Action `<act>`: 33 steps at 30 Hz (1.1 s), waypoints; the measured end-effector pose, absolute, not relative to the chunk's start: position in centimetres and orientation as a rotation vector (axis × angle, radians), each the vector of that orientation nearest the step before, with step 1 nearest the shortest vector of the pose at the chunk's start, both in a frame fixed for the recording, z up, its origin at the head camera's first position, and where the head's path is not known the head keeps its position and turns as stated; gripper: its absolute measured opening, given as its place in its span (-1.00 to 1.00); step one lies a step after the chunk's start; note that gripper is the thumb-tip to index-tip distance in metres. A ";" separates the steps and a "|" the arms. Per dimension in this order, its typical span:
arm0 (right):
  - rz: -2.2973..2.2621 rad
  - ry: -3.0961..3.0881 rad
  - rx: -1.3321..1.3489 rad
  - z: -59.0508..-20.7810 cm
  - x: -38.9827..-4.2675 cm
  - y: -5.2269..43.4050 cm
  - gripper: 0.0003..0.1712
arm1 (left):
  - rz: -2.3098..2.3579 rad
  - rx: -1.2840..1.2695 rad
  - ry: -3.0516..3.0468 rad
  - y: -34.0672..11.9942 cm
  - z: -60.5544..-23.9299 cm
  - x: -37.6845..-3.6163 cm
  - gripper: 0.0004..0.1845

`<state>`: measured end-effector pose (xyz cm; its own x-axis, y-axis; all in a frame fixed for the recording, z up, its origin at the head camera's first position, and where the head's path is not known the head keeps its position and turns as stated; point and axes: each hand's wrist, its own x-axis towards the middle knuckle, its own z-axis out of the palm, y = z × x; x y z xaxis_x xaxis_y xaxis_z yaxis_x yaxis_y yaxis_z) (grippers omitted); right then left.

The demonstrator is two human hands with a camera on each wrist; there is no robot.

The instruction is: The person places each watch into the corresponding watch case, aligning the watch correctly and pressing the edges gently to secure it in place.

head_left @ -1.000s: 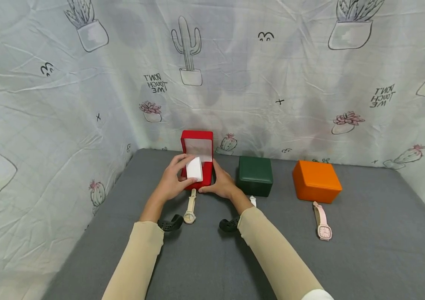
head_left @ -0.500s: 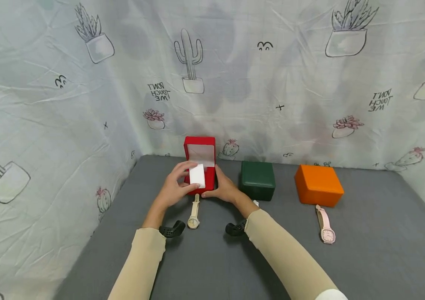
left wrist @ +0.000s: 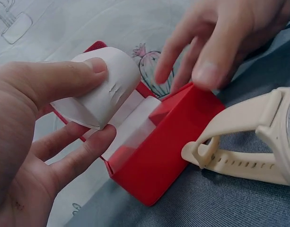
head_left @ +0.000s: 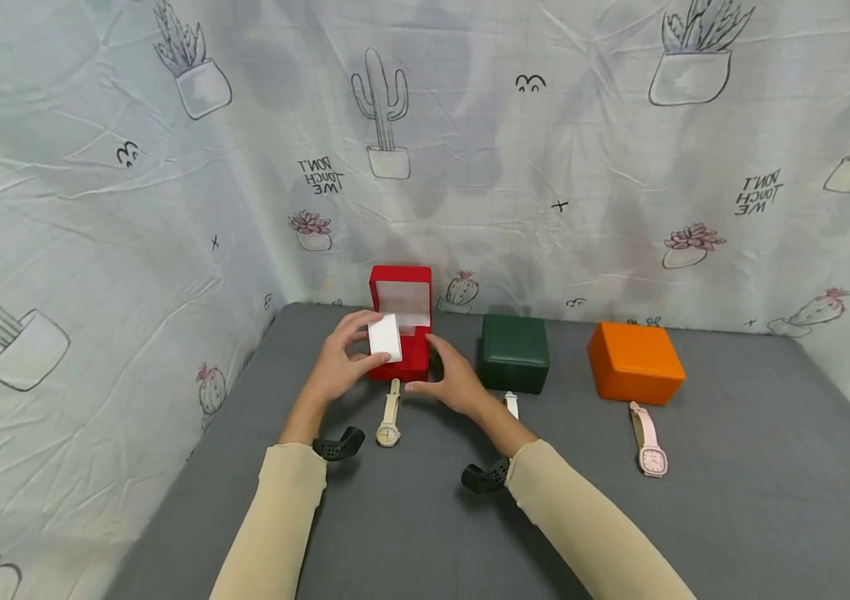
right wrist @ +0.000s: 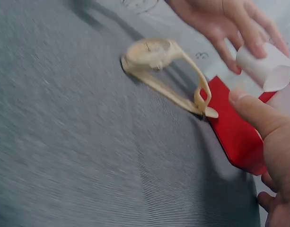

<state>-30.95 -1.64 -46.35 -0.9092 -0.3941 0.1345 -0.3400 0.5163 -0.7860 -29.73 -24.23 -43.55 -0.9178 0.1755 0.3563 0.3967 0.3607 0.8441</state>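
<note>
A grey cloth surface (head_left: 732, 517) fills the lower half of the head view; a printed cactus backdrop (head_left: 620, 150) occupies the upper half.

Three boxes stand in a row across the centre of the frame. The orange box (head_left: 635, 362) is at centre right, lid closed. The green box (head_left: 513, 352) is just left of it, lid closed. The red box (head_left: 400, 333) stands at frame centre with its lid raised upright, showing a pale lining.

The left hand (head_left: 338, 367) sits at the left side of the red box. Its thumb and fingers are clamped on the white cushion (head_left: 385, 338), a curved pad held above the open front of the box. In the left wrist view the cushion (left wrist: 100, 92) sits at upper left, thumb pressing its top, fingers curled beneath.

The right hand (head_left: 451, 379) is at the right front corner of the red box, fingers loosely spread and apart, holding nothing. In the left wrist view its fingertips (left wrist: 206, 73) are at the box's upper edge; contact cannot be confirmed.

The cream watch (head_left: 389, 417) lies flat just below the red box, strap end touching its base. The pink watch (head_left: 648, 443) lies below the orange box. A white strap (head_left: 511, 405) shows below the green box, partly hidden by the right forearm.
</note>
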 end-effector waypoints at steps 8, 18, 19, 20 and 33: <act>-1.493 2.716 -0.628 -46.2 -29.0 -1.2 -0.03 | -1.592 -0.498 -2.421 -23.7 -43.4 -29.9 -0.36; -1.433 2.768 -0.680 -46.1 -26.8 -1.3 -0.13 | -1.626 -0.476 -2.378 -23.7 -42.9 -29.8 -0.33; -1.432 2.771 -0.687 -46.1 -26.6 -1.4 -0.14 | -1.627 -0.468 -2.378 -23.7 -42.9 -29.7 -0.33; -1.432 2.767 -0.707 -46.1 -26.4 -1.4 -0.14 | -1.620 -0.461 -2.380 -23.8 -42.9 -29.7 -0.33; -1.066 2.772 -0.914 -46.8 -24.9 -2.4 0.02 | -1.604 -0.468 -2.347 -24.5 -43.3 -29.5 -0.33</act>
<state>-24.95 -2.38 -46.80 -0.8263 -0.5365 0.1715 -0.5131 0.5915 -0.6220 -29.52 -24.47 -43.34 -0.9143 0.1172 0.3877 0.4038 0.3389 0.8498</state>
